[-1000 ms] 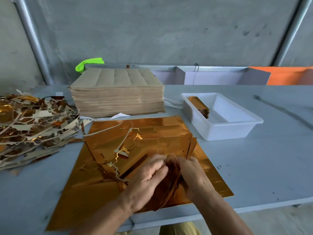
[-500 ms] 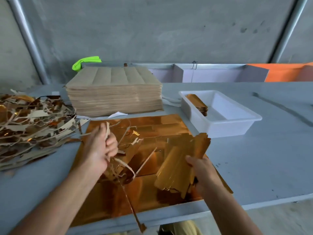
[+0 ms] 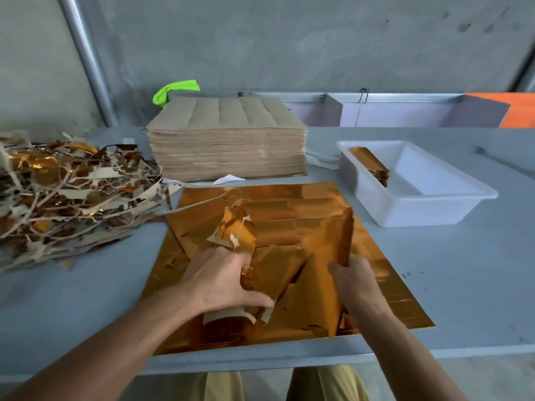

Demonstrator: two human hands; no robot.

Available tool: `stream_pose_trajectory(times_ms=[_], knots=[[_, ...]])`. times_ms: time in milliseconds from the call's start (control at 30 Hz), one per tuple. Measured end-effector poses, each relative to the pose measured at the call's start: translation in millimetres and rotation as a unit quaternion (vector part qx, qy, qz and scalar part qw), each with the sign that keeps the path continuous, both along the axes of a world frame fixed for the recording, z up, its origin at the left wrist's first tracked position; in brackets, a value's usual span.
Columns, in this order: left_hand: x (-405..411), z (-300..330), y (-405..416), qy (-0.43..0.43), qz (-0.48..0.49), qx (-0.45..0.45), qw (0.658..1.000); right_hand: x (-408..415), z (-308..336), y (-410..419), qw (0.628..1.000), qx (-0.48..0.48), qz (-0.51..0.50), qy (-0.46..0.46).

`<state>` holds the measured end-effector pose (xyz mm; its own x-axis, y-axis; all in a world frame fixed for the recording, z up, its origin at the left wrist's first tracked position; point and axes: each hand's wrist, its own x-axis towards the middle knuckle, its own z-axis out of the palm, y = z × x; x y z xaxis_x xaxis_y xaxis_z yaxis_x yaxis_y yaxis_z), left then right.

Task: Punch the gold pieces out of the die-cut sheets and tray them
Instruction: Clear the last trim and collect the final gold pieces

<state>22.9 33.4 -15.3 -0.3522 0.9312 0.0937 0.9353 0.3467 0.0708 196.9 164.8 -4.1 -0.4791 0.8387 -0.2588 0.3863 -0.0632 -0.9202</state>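
On the pale grey bench [image 3: 434, 285] a large square sheet of gold foil card [image 3: 385, 287] lies flat in front of the person, with more die-cut gold sheets lying on its far half. The left hand [image 3: 223, 280] has its fingers and thumb curled round a crumpled strip of torn gold and grey offcut [image 3: 234, 231], which sticks up above the knuckles. The right hand [image 3: 354, 280] grips a fanned bundle of punched gold foil pieces [image 3: 327, 256], held on edge and tilted, its lower end just over the flat sheet; the two hands are close together, above the near middle of that sheet. To the right of the sheets, a white rectangular plastic tray [image 3: 434, 209] stands on the bench with a small stack of gold pieces [image 3: 372, 166] leaning against its far left inner wall. Behind the sheets sits a thick square stack of brown card sheets [image 3: 228, 149], and a bright green cloth [image 3: 173, 91] shows behind its left corner. A tangled heap of grey and gold waste strips [image 3: 66, 195] covers the left side of the bench
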Motion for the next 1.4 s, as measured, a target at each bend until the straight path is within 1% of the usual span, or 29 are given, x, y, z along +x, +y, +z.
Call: stream_pose_trajectory(times_ms=[100,200,267,333,367,500,533,567,633,733,800,833,867,933,1000,1033,1067,1100,1133,1200,1233,1267,1300,1333,1367,1400], knots=[[11.3,-7.5,2.1,-0.017,0.023,0.003,1.000,-7.7,-4.5,-2.9,1.000,-0.002,0.018,0.004],[21.3,-8.6,7.9,-0.010,0.032,0.014,0.999,-10.3,-4.8,-3.7,0.999,-0.018,0.026,0.035],[21.8,-6.7,10.6,-0.049,0.040,0.031,0.998,-9.8,-3.1,-5.6,0.998,-0.034,0.031,0.053],[17.4,-6.5,12.8,-0.086,0.044,0.034,0.995,-9.1,-4.1,-4.4,0.997,-0.027,0.036,0.062],[16.3,-6.9,13.3,-0.089,0.047,0.033,0.994,-9.5,-5.5,-3.2,0.997,-0.019,0.037,0.065],[23.7,-9.4,20.0,-0.041,0.090,0.051,0.994,-12.7,-5.7,-5.3,0.995,0.007,0.063,0.073],[25.1,-10.3,22.9,-0.043,0.093,0.059,0.993,-12.4,-4.3,-6.9,0.994,0.005,0.075,0.077],[25.4,-10.8,25.3,-0.059,0.091,0.070,0.992,-12.1,-4.0,-7.2,0.993,0.006,0.083,0.080],[23.6,-10.7,27.4,-0.132,0.073,0.085,0.985,-11.7,-5.1,-5.4,0.993,0.014,0.090,0.076],[16.9,-13.6,26.6,-0.259,0.049,0.130,0.956,-11.8,-8.2,-2.7,0.994,0.014,0.088,0.069],[14.5,-11.5,25.1,-0.308,0.064,0.160,0.936,-12.3,-9.1,-3.1,0.993,0.014,0.099,0.063],[14.1,-9.7,24.2,-0.314,0.075,0.178,0.929,-12.4,-9.6,-2.6,0.993,0.019,0.094,0.064],[14.7,-6.8,23.0,-0.302,0.084,0.204,0.927,-12.7,-9.1,-1.9,0.994,0.031,0.078,0.068],[21.3,1.2,20.9,-0.233,0.082,0.281,0.927,-13.7,-7.3,3.9,0.993,0.092,0.031,0.060],[32.8,10.4,21.5,-0.175,0.032,0.333,0.926,-16.6,-3.0,4.3,0.991,0.122,0.025,0.049],[39.6,13.3,23.5,-0.154,0.002,0.339,0.928,-18.3,-2.2,1.5,0.991,0.109,0.048,0.066],[46.7,14.4,26.4,-0.148,-0.028,0.344,0.927,-19.6,-0.6,-4.2,0.988,0.077,0.077,0.105],[52.7,13.2,29.6,-0.159,-0.042,0.343,0.925,-20.0,0.9,-10.7,0.982,0.042,0.103,0.152],[56.8,10.4,32.8,-0.192,-0.048,0.340,0.920,-20.0,1.1,-16.8,0.973,0.018,0.123,0.193],[60.8,5.2,36.1,-0.253,-0.047,0.325,0.910,-19.1,-1.5,-23.3,0.970,-0.004,0.108,0.217],[61.5,2.8,35.9,-0.268,-0.060,0.308,0.911,-18.3,-3.0,-23.4,0.975,-0.028,0.071,0.209],[61.8,-0.1,33.8,-0.276,-0.079,0.284,0.915,-17.1,-5.2,-21.5,0.976,-0.077,0.029,0.203],[62.1,-2.3,29.7,-0.261,-0.091,0.250,0.928,-15.8,-6.6,-18.6,0.975,-0.117,-0.006,0.190],[60.4,-5.8,26.1,-0.212,-0.092,0.212,0.949,-14.2,-6.5,-14.5,0.975,-0.139,-0.025,0.173],[58.7,-9.9,22.4,-0.143,-0.082,0.168,0.972,-12.7,-5.2,-10.5,0.977,-0.136,-0.033,0.158],[56.0,-14.0,17.8,-0.080,-0.064,0.123,0.987,-10.5,-3.1,-6.6,0.979,-0.122,-0.042,0.155]])
